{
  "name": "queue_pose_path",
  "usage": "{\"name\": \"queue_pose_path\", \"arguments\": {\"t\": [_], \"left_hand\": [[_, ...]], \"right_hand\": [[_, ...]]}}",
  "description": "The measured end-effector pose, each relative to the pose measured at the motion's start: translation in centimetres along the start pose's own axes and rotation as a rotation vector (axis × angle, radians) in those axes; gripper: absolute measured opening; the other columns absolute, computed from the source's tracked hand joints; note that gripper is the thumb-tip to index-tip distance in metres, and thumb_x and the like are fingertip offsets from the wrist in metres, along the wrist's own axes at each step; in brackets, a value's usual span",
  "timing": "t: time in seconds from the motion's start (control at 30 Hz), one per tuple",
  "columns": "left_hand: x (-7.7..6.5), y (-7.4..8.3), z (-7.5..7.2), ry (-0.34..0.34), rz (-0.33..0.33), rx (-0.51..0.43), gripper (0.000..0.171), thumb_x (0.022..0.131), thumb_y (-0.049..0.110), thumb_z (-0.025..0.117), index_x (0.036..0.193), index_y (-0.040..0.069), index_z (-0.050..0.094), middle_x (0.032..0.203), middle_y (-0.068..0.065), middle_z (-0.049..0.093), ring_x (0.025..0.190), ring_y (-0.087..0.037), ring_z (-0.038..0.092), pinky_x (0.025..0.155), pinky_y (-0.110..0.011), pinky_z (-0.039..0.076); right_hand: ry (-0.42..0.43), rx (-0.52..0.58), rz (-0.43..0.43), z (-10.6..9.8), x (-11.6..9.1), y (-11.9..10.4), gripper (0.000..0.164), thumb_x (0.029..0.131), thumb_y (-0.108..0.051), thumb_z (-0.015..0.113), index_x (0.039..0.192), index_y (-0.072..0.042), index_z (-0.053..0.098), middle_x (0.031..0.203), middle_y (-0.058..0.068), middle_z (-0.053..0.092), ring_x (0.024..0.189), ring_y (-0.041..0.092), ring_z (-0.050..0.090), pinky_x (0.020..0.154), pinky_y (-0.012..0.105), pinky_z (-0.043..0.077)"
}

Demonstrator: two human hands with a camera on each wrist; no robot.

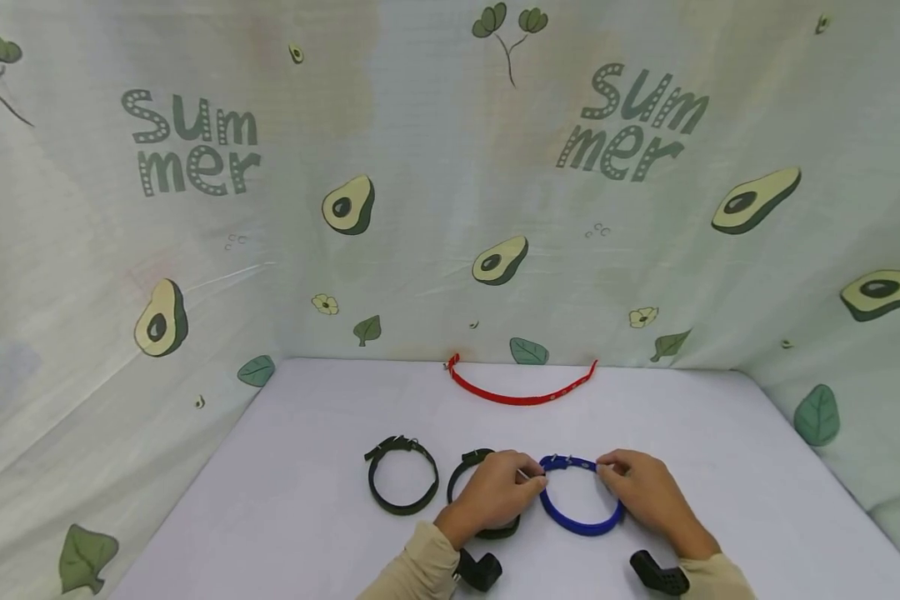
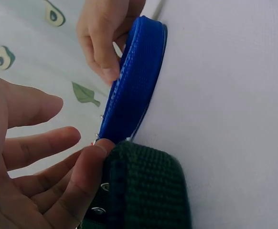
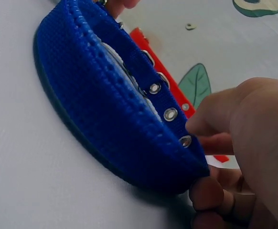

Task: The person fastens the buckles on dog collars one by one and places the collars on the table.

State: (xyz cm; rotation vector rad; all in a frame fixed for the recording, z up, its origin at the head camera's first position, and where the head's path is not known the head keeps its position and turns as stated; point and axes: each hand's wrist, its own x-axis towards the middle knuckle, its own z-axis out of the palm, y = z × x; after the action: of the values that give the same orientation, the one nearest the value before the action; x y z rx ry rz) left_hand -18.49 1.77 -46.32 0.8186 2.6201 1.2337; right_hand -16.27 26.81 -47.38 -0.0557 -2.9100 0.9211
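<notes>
A blue pet collar (image 1: 582, 528) with metal eyelets stands on its edge as a buckled loop. Its buckle side faces the far end of the table. My left hand (image 1: 498, 487) pinches its left side with the fingertips, the other fingers spread apart in the left wrist view. On the opposite side my right hand (image 1: 648, 492) grips the band near the eyelets, thumb inside and fingers outside. Beneath my left hand and forearm lies a dark green collar (image 1: 474, 457), partly hidden. Another dark green collar (image 1: 403, 509), also looped, is farther left.
A red collar (image 1: 521, 401) lies unfastened in a shallow curve at the table's back edge. The white table (image 1: 292, 500) meets a printed curtain (image 1: 420, 125) behind and at both sides. Black devices (image 1: 656, 573) sit at both wrists.
</notes>
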Motion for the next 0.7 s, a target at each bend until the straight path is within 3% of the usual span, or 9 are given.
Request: {"name": "queue_pose_path", "arguments": {"t": [0.3,0.7], "left_hand": [[0.0,-0.3,-0.2,0.046,0.034,-0.012,0.015,0.096,0.026,0.069,0.102,0.015,0.077,0.089,0.016,0.066,0.080,0.003,0.057,0.071,-0.021,0.049],[0.1,-1.1,-1.6,0.098,0.055,-0.042,0.018,0.099,0.025,0.066,0.107,0.012,0.076,0.090,0.017,0.067,0.082,0.002,0.058,0.072,-0.021,0.050]], "right_hand": [[-0.008,-0.018,0.043,-0.1,0.2,0.1,0.028,0.096,-0.030,0.064,0.109,-0.007,0.074,0.089,0.001,0.067,0.079,0.017,0.058,0.068,0.037,0.046],[0.022,-0.044,0.079,-0.9,0.3,0.0,0.029,0.096,-0.026,0.061,0.110,-0.004,0.073,0.085,0.002,0.065,0.075,0.018,0.056,0.064,0.036,0.044]]}}
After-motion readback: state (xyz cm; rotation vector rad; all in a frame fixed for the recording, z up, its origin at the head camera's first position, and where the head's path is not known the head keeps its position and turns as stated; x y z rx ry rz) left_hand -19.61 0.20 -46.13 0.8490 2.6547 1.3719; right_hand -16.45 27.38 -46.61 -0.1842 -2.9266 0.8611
